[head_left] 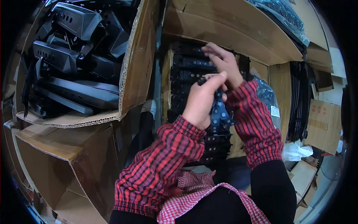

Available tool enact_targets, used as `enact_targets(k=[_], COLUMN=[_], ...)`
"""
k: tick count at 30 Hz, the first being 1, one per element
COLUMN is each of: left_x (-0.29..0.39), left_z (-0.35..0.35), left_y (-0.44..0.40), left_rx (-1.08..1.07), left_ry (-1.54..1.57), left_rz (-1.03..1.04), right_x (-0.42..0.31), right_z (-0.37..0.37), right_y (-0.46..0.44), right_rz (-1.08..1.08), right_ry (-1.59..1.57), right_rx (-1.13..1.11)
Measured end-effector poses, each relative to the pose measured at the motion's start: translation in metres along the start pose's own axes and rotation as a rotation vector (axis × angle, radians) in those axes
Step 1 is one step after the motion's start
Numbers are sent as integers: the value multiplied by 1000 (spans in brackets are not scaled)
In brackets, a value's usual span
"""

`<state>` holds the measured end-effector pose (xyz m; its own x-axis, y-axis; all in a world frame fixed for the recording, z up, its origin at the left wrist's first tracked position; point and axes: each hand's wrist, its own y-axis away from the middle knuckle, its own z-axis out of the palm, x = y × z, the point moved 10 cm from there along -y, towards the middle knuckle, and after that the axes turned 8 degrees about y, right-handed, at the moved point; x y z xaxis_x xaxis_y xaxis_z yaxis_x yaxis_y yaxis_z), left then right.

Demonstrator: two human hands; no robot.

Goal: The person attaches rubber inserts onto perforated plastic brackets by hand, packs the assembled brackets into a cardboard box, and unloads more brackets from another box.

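My left hand (203,98) is closed round a dark part (220,114) with bluish round spots, which hangs below the fingers. Just above and to the right, my right hand (225,64) has its fingers stretched out and partly spread, close to my left hand. Beneath both hands, rows of black parts (186,74) lie in a cardboard box (212,20). The hands and the dangling part hide some of these rows.
At the upper left, an open carton (140,63) holds black plastic parts (76,95). Below it stands another open carton (48,160). Long black strips (298,100) stand at the right, near clear plastic wrap (265,93) and a white bag (297,151).
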<state>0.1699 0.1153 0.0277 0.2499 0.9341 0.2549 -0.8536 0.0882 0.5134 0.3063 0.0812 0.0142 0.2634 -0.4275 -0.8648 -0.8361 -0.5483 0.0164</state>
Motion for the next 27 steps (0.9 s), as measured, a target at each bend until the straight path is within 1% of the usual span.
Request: enact_targets(k=[1, 2, 3, 5, 6, 9, 11, 12, 14, 15, 16, 18, 19, 21, 22, 23, 24, 25, 27], left_x=[2, 3, 3, 2, -2, -15, -24, -28, -34, -38, -40, -40, -41, -40, -40, -40, -41, -41, -40], left_z=[-3, -5, -11, -16, -17, -17, -13, -13, -6, -6, -3, -3, -4, -10, -10, -10, -6, -6, 0], left_y=[-1, -2, -1, -1, -3, -8, -9, -7, -3, -1, -3, -2, -2, -4, -4, -4, -2, -2, -1], left_rx=[5, 12, 70, 124, 101, 125, 123, 134, 135, 144, 105, 105, 103, 121, 120, 120, 117, 116, 50], left_ry=[80, 159, 221, 304, 322, 297, 261, 233, 192, 154, 158, 135, 116, 81, 96, 111, 102, 101, 70], left_rz=[-6, -14, -1, 64, 53, 23, 7, -3, -37, -63, -86, -109, -129, -139, -139, -138, -180, -179, -177], right_x=[-13, -22, -27, -43, -47, -72, -90, -97, -119, -113, -109, -106, -106, -82, -52, -50, -37, -27, -17], right_z=[-8, -18, -28, -43, -47, -51, -56, -61, -59, -58, -60, -53, -59, -74, -76, -79, -77, -72, -70], right_y=[31, 58, 86, 130, 148, 177, 181, 179, 168, 161, 157, 149, 148, 148, 156, 156, 159, 162, 164], right_rz=[169, 227, 287, 257, 215, 102, -29, -66, -220, -163, -155, -182, -150, 42, 330, 331, 415, 495, 508], right_ry=[-275, -353, -433, -418, -435, -339, -99, 68, 303, 311, 309, 349, 335, 125, -215, -214, -462, -712, -731], right_rx=[19, 51, 85, 123, 99, 108, 171, 209, 218, 232, 235, 144, 201, 224, 280, 281, 278, 271, 276])
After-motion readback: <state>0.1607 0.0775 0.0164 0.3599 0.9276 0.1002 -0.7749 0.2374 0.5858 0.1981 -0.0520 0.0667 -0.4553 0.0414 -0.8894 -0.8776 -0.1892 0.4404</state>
